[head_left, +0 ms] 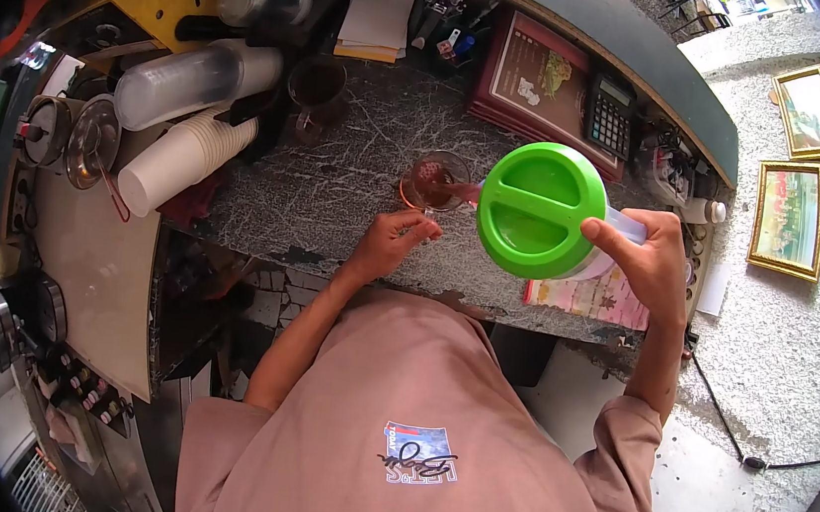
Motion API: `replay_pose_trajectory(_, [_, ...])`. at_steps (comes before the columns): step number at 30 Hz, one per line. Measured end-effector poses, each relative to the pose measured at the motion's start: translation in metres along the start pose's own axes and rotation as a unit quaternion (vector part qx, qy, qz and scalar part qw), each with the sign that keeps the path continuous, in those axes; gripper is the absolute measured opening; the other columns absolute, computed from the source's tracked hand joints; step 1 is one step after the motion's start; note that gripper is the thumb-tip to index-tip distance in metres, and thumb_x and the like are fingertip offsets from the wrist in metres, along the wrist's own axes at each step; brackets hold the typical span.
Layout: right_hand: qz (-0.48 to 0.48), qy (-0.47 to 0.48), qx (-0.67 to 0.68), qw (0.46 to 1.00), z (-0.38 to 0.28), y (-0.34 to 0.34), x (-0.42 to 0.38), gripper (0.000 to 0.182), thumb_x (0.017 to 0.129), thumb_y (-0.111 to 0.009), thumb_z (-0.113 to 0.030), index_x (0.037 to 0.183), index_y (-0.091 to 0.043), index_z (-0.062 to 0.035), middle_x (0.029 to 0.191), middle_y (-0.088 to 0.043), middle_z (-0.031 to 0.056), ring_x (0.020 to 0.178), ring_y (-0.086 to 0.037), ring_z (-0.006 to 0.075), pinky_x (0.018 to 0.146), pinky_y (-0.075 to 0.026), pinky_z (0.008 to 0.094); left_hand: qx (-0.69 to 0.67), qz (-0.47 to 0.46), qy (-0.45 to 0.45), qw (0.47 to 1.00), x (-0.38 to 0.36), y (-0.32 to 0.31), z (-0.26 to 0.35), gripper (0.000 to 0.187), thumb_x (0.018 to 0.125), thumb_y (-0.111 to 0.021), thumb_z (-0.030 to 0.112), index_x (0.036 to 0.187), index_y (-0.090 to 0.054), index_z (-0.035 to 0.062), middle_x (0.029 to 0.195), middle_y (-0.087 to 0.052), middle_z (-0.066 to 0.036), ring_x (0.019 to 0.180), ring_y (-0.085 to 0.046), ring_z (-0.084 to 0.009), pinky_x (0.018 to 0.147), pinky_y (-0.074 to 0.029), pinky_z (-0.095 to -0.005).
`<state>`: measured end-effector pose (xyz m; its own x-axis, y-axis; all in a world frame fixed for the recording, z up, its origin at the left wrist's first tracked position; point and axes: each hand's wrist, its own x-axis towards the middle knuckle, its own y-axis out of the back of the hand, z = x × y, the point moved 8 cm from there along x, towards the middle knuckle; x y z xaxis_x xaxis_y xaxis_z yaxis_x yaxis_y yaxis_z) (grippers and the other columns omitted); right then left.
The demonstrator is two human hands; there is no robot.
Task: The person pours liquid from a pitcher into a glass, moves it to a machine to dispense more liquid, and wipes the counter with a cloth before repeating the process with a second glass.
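My right hand [644,261] is wrapped round the handle of a clear pitcher with a green lid [540,210], thumb on the lid's edge. The pitcher is tilted to the left, and reddish-brown liquid runs from its spout into a glass cup [436,181] on the dark scratched counter [285,213]. Liquid shows inside the cup. Close to the near side of the cup is my left hand [393,244], its fingers curled together by the cup's handle; what they grip, if anything, is too small to tell.
Stacked paper cups [185,162] and plastic cups [178,87] lie at the left. Behind stand a dark mug [317,91], papers [377,21], maroon menus [539,75] and a calculator [610,115]. A patterned sheet [590,300] lies below the pitcher.
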<state>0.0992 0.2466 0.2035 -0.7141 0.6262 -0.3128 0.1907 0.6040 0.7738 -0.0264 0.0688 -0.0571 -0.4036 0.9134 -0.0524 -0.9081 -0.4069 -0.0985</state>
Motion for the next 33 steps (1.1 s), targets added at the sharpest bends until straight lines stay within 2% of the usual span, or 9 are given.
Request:
replay_pose_trajectory(31, [-0.017, -0.002, 0.011, 1.000, -0.0006, -0.0003, 0.0012, 0.045, 0.082, -0.078, -0.043, 0.082, -0.076, 0.0019, 0.067, -0.071, 0.0094, 0.061, -0.069, 0.0131, 0.054, -0.051, 0.0250, -0.007, -0.003, 0.017, 1.000, 0.0003, 0.0004, -0.0019, 0.031, 0.099, -0.058, 0.030, 0.101, -0.072, 0.0016, 0.089, -0.072, -0.006, 0.088, -0.067, -0.0122, 0.079, -0.052, -0.0284])
replay_pose_trajectory(33, [-0.011, 0.003, 0.012, 1.000, -0.0024, 0.0000, 0.0014, 0.045, 0.082, -0.078, -0.043, 0.082, -0.075, 0.0024, 0.067, -0.071, 0.0096, 0.061, -0.069, 0.0132, 0.054, -0.052, 0.0253, 0.005, -0.015, 0.031, 0.999, 0.0000, 0.0000, -0.0033, 0.029, 0.100, -0.058, 0.026, 0.101, -0.072, 0.0005, 0.093, -0.071, -0.006, 0.092, -0.065, -0.0130, 0.085, -0.051, -0.0291])
